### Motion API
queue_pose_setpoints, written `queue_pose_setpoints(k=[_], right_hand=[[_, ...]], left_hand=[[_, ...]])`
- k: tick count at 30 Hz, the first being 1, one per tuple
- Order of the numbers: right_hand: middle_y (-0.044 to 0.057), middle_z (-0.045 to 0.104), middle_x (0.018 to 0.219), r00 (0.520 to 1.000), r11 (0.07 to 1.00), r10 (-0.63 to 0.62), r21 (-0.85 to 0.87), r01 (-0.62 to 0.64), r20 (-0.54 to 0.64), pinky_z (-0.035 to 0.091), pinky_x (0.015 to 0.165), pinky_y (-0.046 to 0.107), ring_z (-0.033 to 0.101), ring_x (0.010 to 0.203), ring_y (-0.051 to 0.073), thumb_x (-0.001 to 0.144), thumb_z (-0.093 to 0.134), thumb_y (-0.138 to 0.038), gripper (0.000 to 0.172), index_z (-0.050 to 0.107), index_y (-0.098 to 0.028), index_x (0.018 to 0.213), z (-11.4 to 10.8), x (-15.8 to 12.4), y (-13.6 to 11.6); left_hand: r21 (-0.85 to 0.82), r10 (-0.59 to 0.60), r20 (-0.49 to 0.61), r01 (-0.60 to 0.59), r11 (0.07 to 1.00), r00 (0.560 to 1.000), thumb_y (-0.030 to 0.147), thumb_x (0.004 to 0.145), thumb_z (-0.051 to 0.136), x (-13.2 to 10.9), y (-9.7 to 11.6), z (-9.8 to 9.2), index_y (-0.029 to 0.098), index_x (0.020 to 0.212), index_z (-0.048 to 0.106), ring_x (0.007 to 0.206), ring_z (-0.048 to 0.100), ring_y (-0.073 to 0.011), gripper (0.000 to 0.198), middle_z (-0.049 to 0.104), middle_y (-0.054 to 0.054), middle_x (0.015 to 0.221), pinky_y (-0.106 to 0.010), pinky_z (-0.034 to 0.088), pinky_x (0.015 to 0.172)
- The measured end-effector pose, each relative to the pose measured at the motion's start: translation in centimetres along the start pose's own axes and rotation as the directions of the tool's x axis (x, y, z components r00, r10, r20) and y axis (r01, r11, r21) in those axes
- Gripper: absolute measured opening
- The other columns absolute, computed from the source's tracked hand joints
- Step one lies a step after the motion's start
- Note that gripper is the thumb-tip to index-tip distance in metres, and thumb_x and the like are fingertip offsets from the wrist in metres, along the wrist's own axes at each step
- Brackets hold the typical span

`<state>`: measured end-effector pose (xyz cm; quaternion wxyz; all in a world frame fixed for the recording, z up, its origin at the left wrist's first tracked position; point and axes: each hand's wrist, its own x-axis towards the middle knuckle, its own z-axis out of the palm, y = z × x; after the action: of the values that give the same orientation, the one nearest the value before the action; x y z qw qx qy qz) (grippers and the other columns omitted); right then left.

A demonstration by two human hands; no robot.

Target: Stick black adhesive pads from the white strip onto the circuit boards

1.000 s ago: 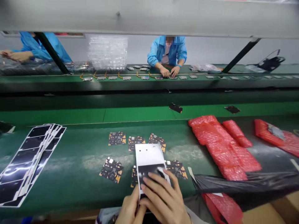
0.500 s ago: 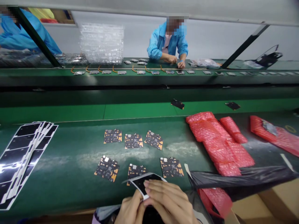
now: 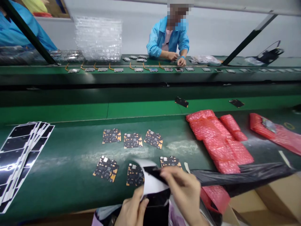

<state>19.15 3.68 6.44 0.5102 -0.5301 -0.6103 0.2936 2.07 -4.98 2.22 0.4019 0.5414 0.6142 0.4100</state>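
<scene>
My left hand [image 3: 132, 205] pinches the lower left edge of a sticker sheet [image 3: 154, 185], which has a white backing and black stickers and bends upward. Between the closed thumb and fingers of my right hand [image 3: 184, 188] is a black sticker [image 3: 155, 173], lifted at the sheet's upper part. Whether it is fully off the backing cannot be made out. Just behind the sheet lies a black circuit board [image 3: 134, 175] with orange patches, partly covered. Another circuit board [image 3: 170, 161] is partly hidden by my right hand.
Several more circuit boards [image 3: 106, 169] lie on the green bench [image 3: 66, 179]. Fanned sticker sheets [image 3: 17, 157] are at left. Red bubble-wrap packs [image 3: 216, 141], a black plastic bag [image 3: 240, 175] and a cardboard box [image 3: 277, 197] are at right. A co-worker [image 3: 168, 37] works across the line.
My hands were together on the sheet. My right hand has since drawn right and up with the black sticker, and the sheet now curls, showing its white backing. The view has shifted slightly.
</scene>
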Motion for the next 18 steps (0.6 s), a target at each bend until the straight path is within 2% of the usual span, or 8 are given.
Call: queue_pose_setpoints(k=[2, 4, 7, 10, 12, 14, 16, 18], right_hand=[[0.001, 0.079, 0.075, 0.949, 0.991, -0.034, -0.133, -0.009, -0.314, 0.058, 0.051, 0.017, 0.074, 0.058, 0.016, 0.097, 0.068, -0.025, 0.011, 0.078, -0.02, 0.096, -0.5, -0.1, 0.5], [0.004, 0.082, 0.09, 0.919, 0.957, -0.219, -0.253, 0.139, -0.327, 0.063, 0.059, 0.021, 0.078, 0.068, 0.019, 0.099, 0.064, -0.02, 0.024, 0.073, -0.021, 0.121, -0.4, -0.7, 0.8], [0.004, 0.08, 0.111, 0.861, 0.832, -0.494, -0.224, 0.508, 0.119, 0.065, 0.092, 0.034, 0.078, 0.098, 0.024, 0.099, 0.066, -0.024, 0.046, 0.059, -0.026, 0.144, 0.4, -1.8, 0.8], [0.01, 0.068, 0.136, 0.767, 0.815, -0.495, -0.087, 0.573, 0.409, 0.046, 0.116, 0.052, 0.059, 0.133, 0.032, 0.098, 0.063, -0.049, 0.061, 0.049, -0.024, 0.152, 0.7, -2.6, 1.2], [0.012, 0.056, 0.15, 0.865, 0.914, -0.36, -0.053, 0.402, 0.348, 0.04, 0.118, 0.056, 0.049, 0.142, 0.034, 0.097, 0.061, -0.056, 0.067, 0.045, -0.026, 0.155, 0.1, -2.4, 1.9], [0.013, 0.06, 0.146, 0.975, 0.992, -0.126, 0.036, 0.122, 0.181, 0.049, 0.113, 0.047, 0.058, 0.135, 0.03, 0.094, 0.068, -0.052, 0.068, 0.047, -0.029, 0.154, -0.7, -1.6, 2.5], [0.012, 0.075, 0.121, 0.976, 0.973, 0.125, 0.169, -0.156, 0.178, 0.061, 0.096, 0.036, 0.073, 0.111, 0.027, 0.084, 0.079, -0.055, 0.066, 0.061, -0.025, 0.141, -1.3, -0.5, 2.8], [0.006, 0.077, 0.084, 0.909, 0.902, 0.292, 0.231, -0.365, 0.298, 0.062, 0.072, 0.027, 0.075, 0.078, 0.021, 0.074, 0.086, -0.059, 0.048, 0.078, -0.02, 0.101, -1.5, 0.3, 2.7]], left_hand=[[-0.062, -0.121, -0.08, 0.116, 0.991, 0.989, 0.044, 0.106, 0.042, 0.1, 0.2, 0.5, 0.027, 0.147, 0.052, 0.122, 0.065, -0.0191, 0.046, 0.061, -0.008, 0.144, -0.025, 0.042, 0.111], [-0.088, -0.168, -0.052, 0.163, 0.983, 0.984, 0.044, 0.106, 0.041, 0.5, 0.1, 0.7, 0.024, 0.15, 0.051, 0.146, 0.044, -0.0206, 0.049, 0.049, -0.007, 0.156, -0.031, 0.028, 0.123], [-0.146, -0.12, 0.051, 0.126, 0.981, 0.991, 0.048, 0.104, 0.043, 1.5, -0.8, 0.0, 0.028, 0.14, 0.063, 0.15, 0.036, -0.0239, 0.045, 0.052, -0.004, 0.154, -0.039, 0.025, 0.125], [-0.204, -0.126, 0.047, 0.133, 0.97, 0.991, 0.049, 0.098, 0.058, 2.2, -2.0, -1.3, 0.028, 0.135, 0.067, 0.145, 0.044, -0.0287, 0.043, 0.055, -0.006, 0.151, -0.043, 0.034, 0.122], [-0.201, -0.141, 0.05, 0.148, 0.968, 0.989, 0.048, 0.094, 0.065, 2.3, -2.3, -1.8, 0.029, 0.131, 0.07, 0.144, 0.045, -0.0301, 0.042, 0.057, -0.006, 0.149, -0.043, 0.037, 0.12], [-0.193, -0.115, 0.001, 0.113, 0.975, 0.993, 0.048, 0.095, 0.063, 2.1, -2.0, -1.8, 0.031, 0.129, 0.071, 0.144, 0.045, -0.029, 0.039, 0.057, -0.005, 0.149, -0.042, 0.035, 0.121], [-0.163, -0.063, -0.075, 0.05, 0.985, 0.995, 0.047, 0.1, 0.056, 1.8, -1.2, -1.4, 0.034, 0.132, 0.069, 0.145, 0.044, -0.0259, 0.037, 0.053, -0.001, 0.153, -0.04, 0.029, 0.123], [-0.105, -0.018, -0.095, 0.008, 0.994, 0.995, 0.045, 0.103, 0.049, 1.8, -0.4, -0.8, 0.038, 0.136, 0.065, 0.146, 0.042, -0.0231, 0.037, 0.049, 0.001, 0.156, -0.037, 0.026, 0.124]])
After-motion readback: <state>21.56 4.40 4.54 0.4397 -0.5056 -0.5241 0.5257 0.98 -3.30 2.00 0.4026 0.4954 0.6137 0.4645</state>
